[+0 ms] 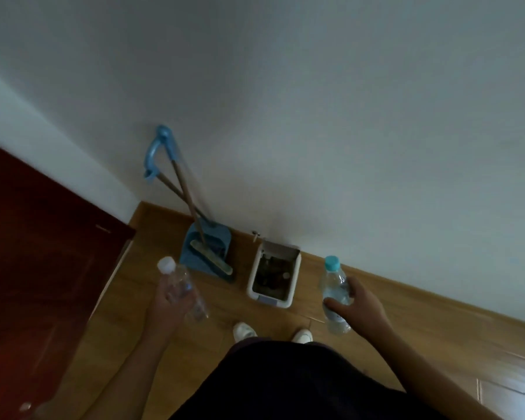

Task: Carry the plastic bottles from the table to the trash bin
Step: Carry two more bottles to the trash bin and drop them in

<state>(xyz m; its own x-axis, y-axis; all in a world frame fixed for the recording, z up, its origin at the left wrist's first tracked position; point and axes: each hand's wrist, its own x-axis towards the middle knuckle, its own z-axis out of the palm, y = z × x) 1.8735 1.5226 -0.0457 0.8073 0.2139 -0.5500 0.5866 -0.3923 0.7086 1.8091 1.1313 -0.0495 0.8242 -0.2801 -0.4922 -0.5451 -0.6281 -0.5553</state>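
Person standing over an open white trash bin [273, 275] set against the wall's foot, beside a blue dustpan and broom [206, 253]. Left hand [167, 304] grasps a white-capped clear bottle [182, 291]; right hand [356, 301] grasps a blue-capped bottle [334, 294]. Both bottles hang to either side of the bin, not above it. Risk: released from here, each would likely miss the narrow opening and roll across the wooden floor [376, 298].

We hold both arms out in front of us, forearms bare. Our left hand [169, 301] is palm up, fingers curled closed around a clear bottle [182, 291]. Our right hand [356, 301] grips a second bottle [334, 294] from the side, thumb across its front. Our feet stand between the two hands.
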